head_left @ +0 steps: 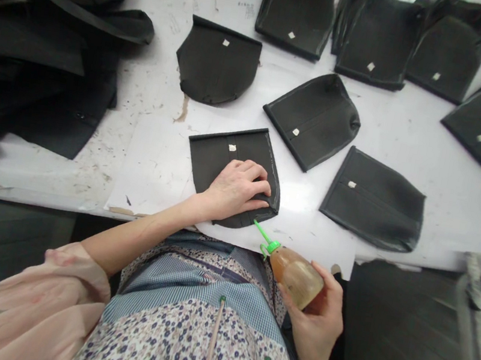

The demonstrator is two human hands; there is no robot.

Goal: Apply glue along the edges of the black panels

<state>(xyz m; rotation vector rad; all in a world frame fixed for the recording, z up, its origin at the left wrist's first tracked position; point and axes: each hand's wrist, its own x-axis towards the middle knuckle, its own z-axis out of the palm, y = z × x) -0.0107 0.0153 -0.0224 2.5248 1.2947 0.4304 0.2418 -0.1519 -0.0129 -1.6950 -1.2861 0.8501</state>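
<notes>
My right hand (320, 317) is wrapped round a glue bottle (296, 274) of clear plastic with amber liquid inside. The bottle is tilted, and its thin green nozzle points up and left, with the tip at the lower edge of a black panel (211, 160). On that panel lies my left hand (239, 187), fingers bent and apart, thumb near the curved right edge. The panel has a folded straight top edge, a small pale sticker and a shiny line along its right side. What is under the left palm is hidden.
Around it on the white table (140, 121) lie several similar black pieces with pale stickers, including a nearby piece (376, 201) to the right. A heap of black material (37, 50) covers the left side. The table's front edge runs close to the body.
</notes>
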